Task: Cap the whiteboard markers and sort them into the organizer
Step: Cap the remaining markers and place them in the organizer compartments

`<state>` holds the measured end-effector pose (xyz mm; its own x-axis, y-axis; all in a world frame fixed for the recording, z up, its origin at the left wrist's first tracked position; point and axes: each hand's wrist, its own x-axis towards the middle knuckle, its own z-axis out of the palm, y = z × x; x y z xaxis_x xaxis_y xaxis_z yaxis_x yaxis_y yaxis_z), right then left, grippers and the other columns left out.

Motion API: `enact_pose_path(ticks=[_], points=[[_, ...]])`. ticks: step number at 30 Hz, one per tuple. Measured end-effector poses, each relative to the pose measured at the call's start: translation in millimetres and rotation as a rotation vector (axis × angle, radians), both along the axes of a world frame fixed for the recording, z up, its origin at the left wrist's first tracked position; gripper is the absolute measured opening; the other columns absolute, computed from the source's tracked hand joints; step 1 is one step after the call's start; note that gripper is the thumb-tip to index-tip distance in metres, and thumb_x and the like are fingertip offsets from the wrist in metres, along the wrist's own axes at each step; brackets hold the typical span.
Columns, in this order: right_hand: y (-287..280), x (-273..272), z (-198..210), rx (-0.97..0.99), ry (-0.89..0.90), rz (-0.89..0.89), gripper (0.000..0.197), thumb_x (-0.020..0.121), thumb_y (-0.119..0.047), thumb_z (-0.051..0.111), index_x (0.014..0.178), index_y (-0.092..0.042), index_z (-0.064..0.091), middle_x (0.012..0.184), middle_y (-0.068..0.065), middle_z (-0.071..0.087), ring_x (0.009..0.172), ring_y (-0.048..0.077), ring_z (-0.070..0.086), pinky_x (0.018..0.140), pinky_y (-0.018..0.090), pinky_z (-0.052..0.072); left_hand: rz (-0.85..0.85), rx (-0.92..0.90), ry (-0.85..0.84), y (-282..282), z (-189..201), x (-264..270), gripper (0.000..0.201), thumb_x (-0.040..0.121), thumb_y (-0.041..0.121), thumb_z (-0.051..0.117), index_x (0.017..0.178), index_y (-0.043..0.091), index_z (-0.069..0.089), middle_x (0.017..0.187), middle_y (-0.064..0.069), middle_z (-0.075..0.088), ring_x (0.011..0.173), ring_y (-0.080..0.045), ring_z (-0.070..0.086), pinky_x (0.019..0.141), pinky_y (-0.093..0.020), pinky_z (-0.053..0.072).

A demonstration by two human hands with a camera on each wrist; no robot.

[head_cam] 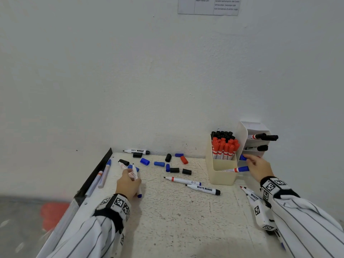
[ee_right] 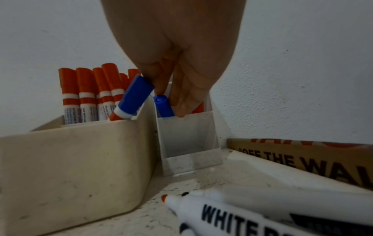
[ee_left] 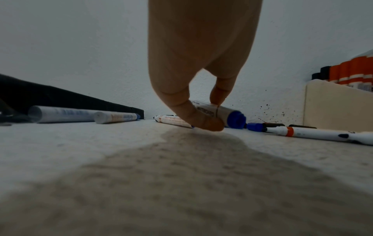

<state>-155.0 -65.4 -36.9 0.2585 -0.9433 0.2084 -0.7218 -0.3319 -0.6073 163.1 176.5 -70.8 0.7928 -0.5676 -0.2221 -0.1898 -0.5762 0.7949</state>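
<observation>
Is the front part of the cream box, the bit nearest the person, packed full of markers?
No. In the head view the front of the cream box holds only one blue-capped marker lying slanted, while the red-capped markers stand behind.

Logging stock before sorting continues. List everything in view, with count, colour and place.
table: one, white speckled, against wall.
cream bin: one, right rear.
red-capped markers: many, standing in bin.
black-capped markers: several, behind them.
leaning marker: one, blue cap, bin's front.
tiered organizer: one, white, right of bin; black-capped pens in upper slots.
loose caps: several blue, several black, one red, table rear.
mid-table markers: two, uncapped.
wall marker: one, black, uncapped, rear.
edge markers: two, left rim.
sleeve-side marker: one, red tip, by right sleeve.
notice: one, paper, wall.
left hand: grips uncapped marker.
right hand: pinches blue-capped marker in organizer's lowest slot.
</observation>
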Motion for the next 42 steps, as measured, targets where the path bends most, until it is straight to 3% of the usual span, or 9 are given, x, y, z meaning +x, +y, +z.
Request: enact_pose_path(ticks=[8, 10, 14, 16, 19, 22, 26, 37, 42], points=[[43, 33, 26, -0.420, -0.339, 0.043, 0.022, 0.091, -0.011, 0.045, 0.090, 0.001, 0.063, 0.083, 0.006, 0.058, 0.070, 0.015, 0.050, 0.065, 0.021, 0.036, -0.008, -0.018, 0.038, 1, 0, -1, 0.046, 0.089, 0.014, 0.056, 0.132, 0.015, 0.041, 0.124, -0.015, 0.055, 0.108, -0.027, 0.054, 0.092, -0.034, 0.045], [55, 53, 37, -0.394, -0.396, 0.166, 0.017, 0.091, -0.004, 0.047, 0.091, -0.005, 0.064, 0.078, 0.003, 0.060, 0.060, 0.002, 0.050, 0.059, 0.009, 0.036, -0.011, -0.029, 0.044, 1, -1, -3, 0.044, 0.089, 0.014, 0.057, 0.131, 0.014, 0.043, 0.121, -0.013, 0.056, 0.107, -0.026, 0.054, 0.093, -0.034, 0.045], [74, 101, 48, -0.176, -0.382, 0.378, 0.019, 0.091, -0.002, 0.047, 0.092, -0.013, 0.062, 0.064, -0.005, 0.055, 0.048, 0.004, 0.045, 0.046, 0.008, 0.038, -0.027, -0.033, 0.050, 1, -2, -7, 0.044, 0.090, 0.014, 0.054, 0.132, 0.014, 0.042, 0.122, -0.011, 0.056, 0.109, -0.024, 0.053, 0.096, -0.032, 0.044], [77, 123, 44, -0.062, -0.316, 0.433, 0.019, 0.092, -0.005, 0.047, 0.095, -0.013, 0.064, 0.071, -0.008, 0.057, 0.056, 0.008, 0.049, 0.049, 0.009, 0.040, -0.031, -0.038, 0.054, 1, -3, -7, 0.044, 0.091, 0.014, 0.053, 0.134, 0.014, 0.041, 0.125, -0.011, 0.055, 0.113, -0.024, 0.052, 0.099, -0.033, 0.043], [76, 150, 33, 0.095, -0.146, 0.468, 0.021, 0.092, -0.009, 0.048, 0.104, -0.015, 0.064, 0.095, -0.005, 0.061, 0.085, 0.011, 0.054, 0.073, 0.019, 0.044, -0.043, -0.036, 0.057, 0, -2, -7, 0.045, 0.092, 0.012, 0.051, 0.136, 0.016, 0.040, 0.128, -0.009, 0.053, 0.116, -0.022, 0.050, 0.099, -0.031, 0.040], [73, 169, 19, 0.205, 0.095, 0.455, 0.032, 0.094, -0.011, 0.046, 0.125, -0.012, 0.055, 0.126, 0.004, 0.056, 0.113, 0.018, 0.050, 0.094, 0.027, 0.037, -0.049, -0.057, 0.062, 0, -2, -6, 0.045, 0.092, 0.010, 0.049, 0.136, 0.016, 0.040, 0.130, -0.009, 0.053, 0.117, -0.021, 0.050, 0.099, -0.030, 0.040], [57, 187, -2, 0.291, 0.407, 0.467, 0.042, 0.095, -0.014, 0.043, 0.137, -0.011, 0.042, 0.144, 0.008, 0.041, 0.132, 0.023, 0.038, 0.109, 0.031, 0.028, -0.066, -0.067, 0.082, -1, -1, -6, 0.047, 0.093, 0.007, 0.047, 0.138, 0.017, 0.038, 0.133, -0.008, 0.050, 0.121, -0.021, 0.047, 0.100, -0.029, 0.039], [27, 238, -29, 0.280, 0.561, 0.372, 0.047, 0.089, -0.008, 0.048, 0.135, -0.010, 0.039, 0.134, 0.013, 0.046, 0.119, 0.027, 0.047, 0.099, 0.034, 0.039, -0.065, -0.132, 0.155, -1, -3, -4, 0.048, 0.093, 0.005, 0.046, 0.138, 0.020, 0.039, 0.130, -0.006, 0.051, 0.099, -0.007, 0.045, 0.077, -0.012, 0.039], [28, 245, -27, 0.191, 0.754, 0.310, 0.037, 0.088, -0.018, 0.048, 0.125, -0.016, 0.044, 0.129, 0.013, 0.047, 0.115, 0.028, 0.046, 0.093, 0.034, 0.039, -0.053, -0.155, 0.195, -3, -5, -3, 0.048, 0.093, 0.005, 0.046, 0.138, 0.020, 0.039, 0.131, -0.005, 0.051, 0.098, -0.006, 0.044, 0.079, -0.016, 0.040]])
